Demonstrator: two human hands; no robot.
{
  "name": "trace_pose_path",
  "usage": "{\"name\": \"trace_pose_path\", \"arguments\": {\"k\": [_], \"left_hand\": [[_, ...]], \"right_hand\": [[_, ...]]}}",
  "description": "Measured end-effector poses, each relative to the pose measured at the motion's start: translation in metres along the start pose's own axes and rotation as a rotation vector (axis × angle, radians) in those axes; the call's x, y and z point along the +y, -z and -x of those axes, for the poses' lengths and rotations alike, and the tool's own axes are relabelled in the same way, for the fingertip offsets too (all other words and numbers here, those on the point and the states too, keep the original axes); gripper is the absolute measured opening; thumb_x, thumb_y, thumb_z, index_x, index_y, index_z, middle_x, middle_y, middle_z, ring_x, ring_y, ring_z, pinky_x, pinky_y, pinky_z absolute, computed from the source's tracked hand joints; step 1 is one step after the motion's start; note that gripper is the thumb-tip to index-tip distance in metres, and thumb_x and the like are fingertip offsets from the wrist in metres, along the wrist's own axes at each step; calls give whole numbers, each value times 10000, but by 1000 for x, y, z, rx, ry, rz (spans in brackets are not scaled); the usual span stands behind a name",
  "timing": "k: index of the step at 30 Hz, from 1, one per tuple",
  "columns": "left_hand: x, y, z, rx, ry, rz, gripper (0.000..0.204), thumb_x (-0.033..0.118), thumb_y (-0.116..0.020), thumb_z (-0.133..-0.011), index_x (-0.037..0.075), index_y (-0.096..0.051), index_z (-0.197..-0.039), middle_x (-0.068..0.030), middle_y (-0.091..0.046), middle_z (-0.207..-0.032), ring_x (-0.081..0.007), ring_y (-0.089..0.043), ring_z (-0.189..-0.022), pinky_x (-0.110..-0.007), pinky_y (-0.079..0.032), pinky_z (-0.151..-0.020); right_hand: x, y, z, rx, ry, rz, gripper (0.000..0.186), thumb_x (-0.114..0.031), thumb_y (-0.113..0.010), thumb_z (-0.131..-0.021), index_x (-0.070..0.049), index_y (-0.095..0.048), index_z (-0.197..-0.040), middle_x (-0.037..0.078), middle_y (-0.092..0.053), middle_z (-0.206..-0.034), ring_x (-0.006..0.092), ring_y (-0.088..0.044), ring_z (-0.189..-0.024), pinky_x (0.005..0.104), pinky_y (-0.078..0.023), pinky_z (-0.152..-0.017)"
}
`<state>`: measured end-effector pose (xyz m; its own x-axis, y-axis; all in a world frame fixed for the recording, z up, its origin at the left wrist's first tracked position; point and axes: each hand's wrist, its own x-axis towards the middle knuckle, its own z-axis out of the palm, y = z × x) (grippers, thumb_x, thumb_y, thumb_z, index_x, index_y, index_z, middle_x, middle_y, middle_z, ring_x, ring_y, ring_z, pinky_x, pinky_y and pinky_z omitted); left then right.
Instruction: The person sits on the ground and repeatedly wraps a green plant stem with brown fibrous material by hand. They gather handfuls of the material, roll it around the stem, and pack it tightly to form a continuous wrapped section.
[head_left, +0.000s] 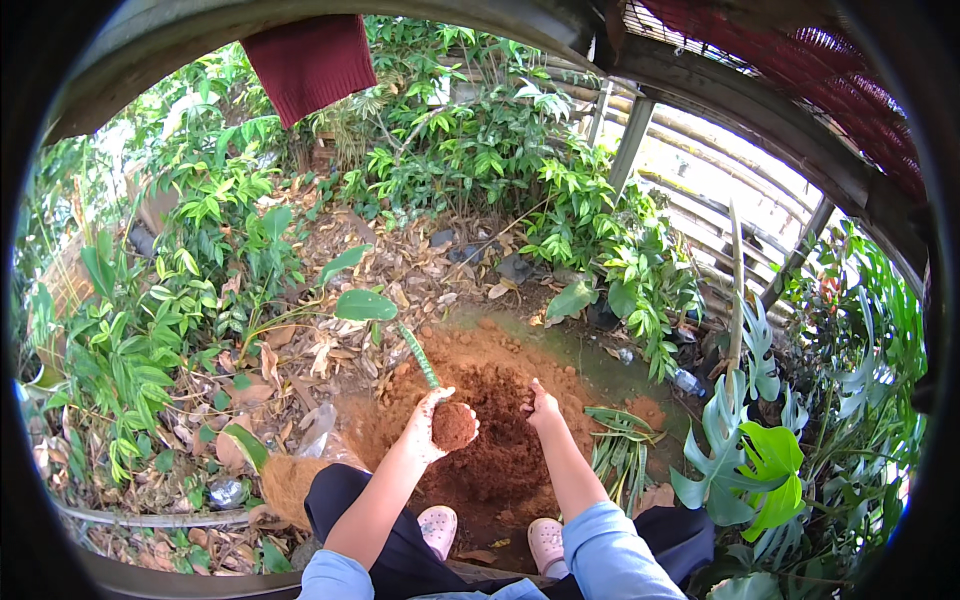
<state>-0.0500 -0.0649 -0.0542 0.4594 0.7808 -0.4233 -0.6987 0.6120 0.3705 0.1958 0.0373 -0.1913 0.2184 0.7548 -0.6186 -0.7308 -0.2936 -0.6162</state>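
My left hand (426,425) is closed around a round brown root ball (454,426) at the foot of a young plant. Its patterned green stem (418,355) leans up and to the left, toward a broad green leaf (365,305); whether they join is hard to tell. Bits of soil stick to the fingers. My right hand (543,407) is at the right side of a loose reddish-brown soil heap (495,450), fingers apart and partly bent, with nothing visible in them. Both hands are above the heap, apart from each other.
Tan fibre (292,488) with a leaf lies by my left knee, near a clear plastic bag (318,432). Cut green leaves (622,450) lie right of the soil. Large split-leaf plants (735,470) crowd the right side. A dark red cloth (308,65) hangs overhead; a bamboo fence (700,190) stands behind.
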Motion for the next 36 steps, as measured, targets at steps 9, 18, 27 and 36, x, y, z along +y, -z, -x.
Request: {"name": "trace_pose_path", "arguments": {"k": [9,18,27,36], "left_hand": [[-2,-7,-14,-19,6,13,307,332,-611,-789,26,-577,-778,-129,-635,-736,-287,-636,-690,-413,-542,-679],[5,-39,-24,-68,-50,47,309,328,-644,-757,36,-558,-809,-118,-631,-761,-286,-630,-702,-410,-544,-681],[18,-49,-42,-171,-153,96,273,293,-650,-771,33,-573,-806,-105,-621,-768,-268,-618,-723,-382,-535,-651],[11,-48,-72,-77,-92,185,295,287,-653,-752,15,-560,-820,-120,-614,-772,-295,-613,-718,-403,-535,-693]], "right_hand": [[-21,-7,15,23,-160,-241,399,-366,-375,-896,-20,-493,-738,196,-606,-797,319,-604,-819,429,-535,-705],[-28,5,-1,-175,4,51,236,-131,-387,-903,35,-523,-805,194,-604,-825,311,-604,-796,427,-546,-746],[-52,-6,31,4,2,157,163,-186,-545,-913,-28,-508,-895,97,-543,-716,184,-510,-569,304,-425,-451],[-54,-1,43,-215,-168,-71,264,-314,-471,-924,-67,-533,-856,61,-566,-734,157,-538,-599,254,-448,-469]]}}
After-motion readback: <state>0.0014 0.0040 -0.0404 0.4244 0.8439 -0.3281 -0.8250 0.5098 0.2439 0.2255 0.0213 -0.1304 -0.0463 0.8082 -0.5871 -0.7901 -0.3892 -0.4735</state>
